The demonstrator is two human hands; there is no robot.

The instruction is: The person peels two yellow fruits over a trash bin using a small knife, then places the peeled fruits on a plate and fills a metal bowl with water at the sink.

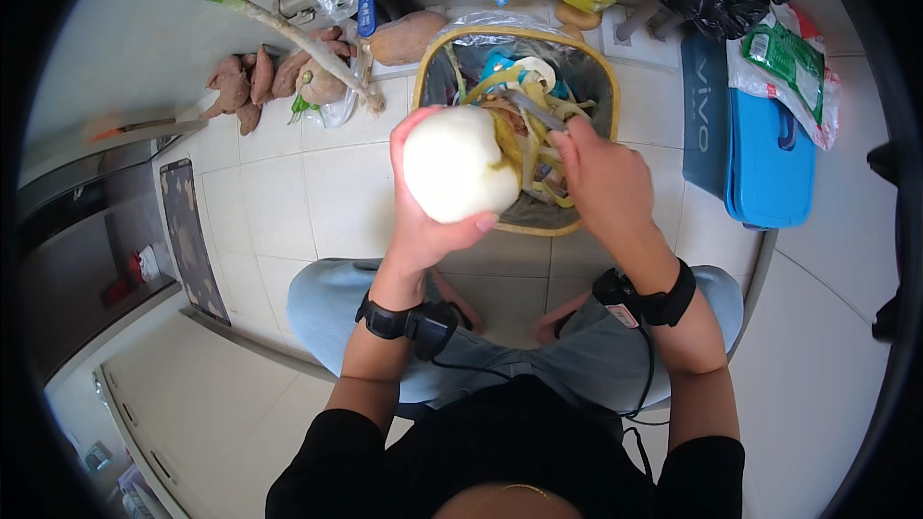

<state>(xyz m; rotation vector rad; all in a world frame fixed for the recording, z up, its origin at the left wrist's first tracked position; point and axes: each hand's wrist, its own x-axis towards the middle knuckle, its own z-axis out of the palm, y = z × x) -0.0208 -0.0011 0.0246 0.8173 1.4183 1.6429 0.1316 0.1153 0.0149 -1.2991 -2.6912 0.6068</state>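
Observation:
My left hand (425, 223) is closed around a large, pale, mostly peeled round vegetable or fruit (461, 166), held over the near left part of a lined waste bin (616, 101). Some yellow-green peel (508, 140) still clings to its right side. In my right hand (606, 173) is the handle end of a metal blade or peeler (537, 109), pointing left towards that peel; its exact kind is unclear. Long strips of peel (530, 166) lie and hang in the bin below. Black straps with devices are on both wrists.
Sweet potatoes (234, 86), a pumpkin-like squash (321, 86) and a larger squash (407, 38) lie beyond the bin on the left. A long green-topped stalk (288, 29) slants above them. A blue box (771, 158) with plastic bags stands to the right. A patterned mat (191, 231) lies far left.

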